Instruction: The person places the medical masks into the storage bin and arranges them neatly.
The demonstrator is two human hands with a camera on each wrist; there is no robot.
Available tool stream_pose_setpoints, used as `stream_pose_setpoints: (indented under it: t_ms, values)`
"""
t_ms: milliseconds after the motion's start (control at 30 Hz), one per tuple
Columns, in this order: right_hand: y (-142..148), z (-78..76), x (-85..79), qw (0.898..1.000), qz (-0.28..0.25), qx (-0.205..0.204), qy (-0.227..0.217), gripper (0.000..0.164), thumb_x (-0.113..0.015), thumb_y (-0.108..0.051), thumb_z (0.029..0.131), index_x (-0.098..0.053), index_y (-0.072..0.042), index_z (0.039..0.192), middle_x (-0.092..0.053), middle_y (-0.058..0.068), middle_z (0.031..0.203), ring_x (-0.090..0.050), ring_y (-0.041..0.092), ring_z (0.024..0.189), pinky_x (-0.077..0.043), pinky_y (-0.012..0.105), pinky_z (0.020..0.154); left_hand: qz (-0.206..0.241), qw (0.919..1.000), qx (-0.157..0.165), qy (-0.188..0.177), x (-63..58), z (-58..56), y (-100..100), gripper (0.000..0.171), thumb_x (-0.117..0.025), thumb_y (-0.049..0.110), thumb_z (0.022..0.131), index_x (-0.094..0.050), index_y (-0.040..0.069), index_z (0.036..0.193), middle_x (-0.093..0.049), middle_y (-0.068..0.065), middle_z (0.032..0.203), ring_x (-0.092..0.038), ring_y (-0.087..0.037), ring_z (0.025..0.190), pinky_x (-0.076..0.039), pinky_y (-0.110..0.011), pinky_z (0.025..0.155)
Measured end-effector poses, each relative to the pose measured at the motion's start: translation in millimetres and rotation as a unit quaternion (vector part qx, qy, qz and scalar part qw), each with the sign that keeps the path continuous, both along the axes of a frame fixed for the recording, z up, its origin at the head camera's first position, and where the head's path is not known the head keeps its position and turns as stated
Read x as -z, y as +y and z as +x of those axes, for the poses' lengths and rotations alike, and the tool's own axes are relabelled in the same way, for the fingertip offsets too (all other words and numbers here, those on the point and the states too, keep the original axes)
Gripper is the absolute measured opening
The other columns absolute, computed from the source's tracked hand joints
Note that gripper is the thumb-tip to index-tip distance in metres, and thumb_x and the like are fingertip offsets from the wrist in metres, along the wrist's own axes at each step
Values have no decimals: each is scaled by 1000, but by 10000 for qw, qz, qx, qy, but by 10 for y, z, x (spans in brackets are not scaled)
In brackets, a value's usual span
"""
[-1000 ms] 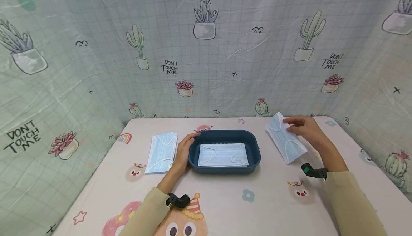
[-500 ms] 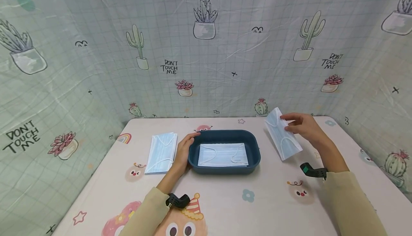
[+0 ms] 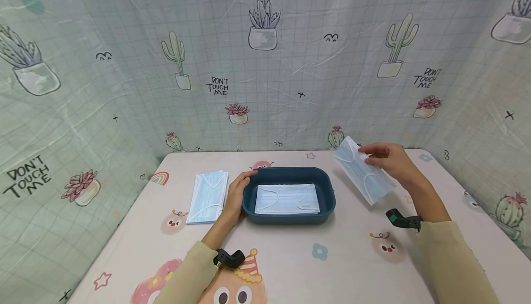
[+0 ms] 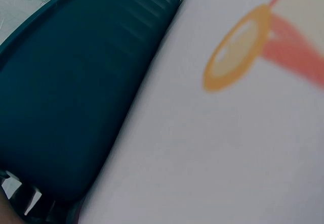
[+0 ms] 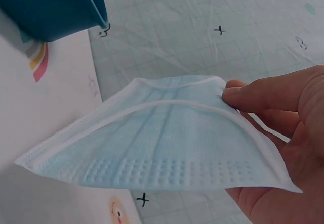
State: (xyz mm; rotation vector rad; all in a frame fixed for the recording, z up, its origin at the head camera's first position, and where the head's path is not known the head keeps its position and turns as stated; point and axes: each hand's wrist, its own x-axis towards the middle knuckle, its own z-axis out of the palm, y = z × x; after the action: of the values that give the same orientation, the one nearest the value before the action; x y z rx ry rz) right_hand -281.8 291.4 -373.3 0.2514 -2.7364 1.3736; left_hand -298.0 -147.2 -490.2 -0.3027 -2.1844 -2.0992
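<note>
A dark blue plastic basket [image 3: 288, 219] stands mid-table with a pale blue face mask [image 3: 287, 200] lying flat inside. My left hand [image 3: 235, 197] rests along the basket's left end, its fingertips at the back left corner of the rim; most of it is out of the left wrist view. To the right, my right hand [image 3: 392, 160] pinches another face mask [image 5: 167, 133] by one long edge between thumb and fingers. That mask hangs tilted above the table, its ear loops showing. Left of my left hand lies a small stack of masks [image 3: 208, 197].
The table [image 3: 290, 267] has a pale printed cover with cartoon figures. Behind it and at both sides hangs a curtain [image 3: 290, 87] patterned with potted cacti. A black wrist camera sits on each wrist, the left [image 3: 229, 258] and the right [image 3: 403, 219].
My right hand has risen slightly and shifted a little left with the mask, which has turned in its grip. The left hand, basket and stack have stayed in place.
</note>
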Motion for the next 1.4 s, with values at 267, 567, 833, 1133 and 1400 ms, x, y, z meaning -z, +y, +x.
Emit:
stream_pose_setpoints:
  t_ms: [267, 567, 833, 1133, 1400]
  values:
    - [-46, 40, -47, 10000, 25, 15, 79, 39, -63, -18, 102, -62, -1, 138, -59, 24, 142, -57, 6, 100, -51, 13, 80, 11, 10000, 9, -28, 2, -3, 0, 39, -39, 18, 108, -66, 12, 135, -60, -8, 148, -40, -24, 151, -20, -49, 130]
    - [-73, 55, -71, 9998, 108, -102, 93, 40, -62, -15, 102, -61, -2, 139, -59, 23, 141, -58, 10, 99, -52, 16, 80, 62, 10000, -31, -48, 0, 2, 1, 38, -39, 18, 108, -67, 12, 134, -60, -7, 148, -41, -24, 150, -21, -48, 130]
    - [-82, 53, -64, 9995, 79, -267, 134, 41, -62, -13, 101, -61, -1, 140, -59, 25, 141, -58, 8, 95, -53, 20, 77, 55, 10000, -21, -31, 3, -3, 1, 39, -39, 18, 108, -67, 12, 135, -59, -8, 149, -41, -24, 150, -21, -49, 129]
    - [-95, 79, -83, 9991, -17, -378, 191, 40, -62, -15, 102, -61, -1, 139, -60, 22, 137, -63, 3, 91, -58, 23, 75, 165, 9998, -3, 69, 3, -20, 7, 38, -40, 14, 107, -66, 6, 134, -62, -12, 146, -44, -24, 149, -23, -44, 128]
    - [-112, 81, -104, 9991, -30, -394, 138, 40, -62, -15, 102, -61, -1, 139, -59, 21, 139, -62, 3, 93, -58, 23, 75, 170, 9998, 7, 107, -5, -15, 10, 38, -40, 14, 108, -66, 5, 134, -61, -13, 145, -45, -24, 148, -24, -43, 128]
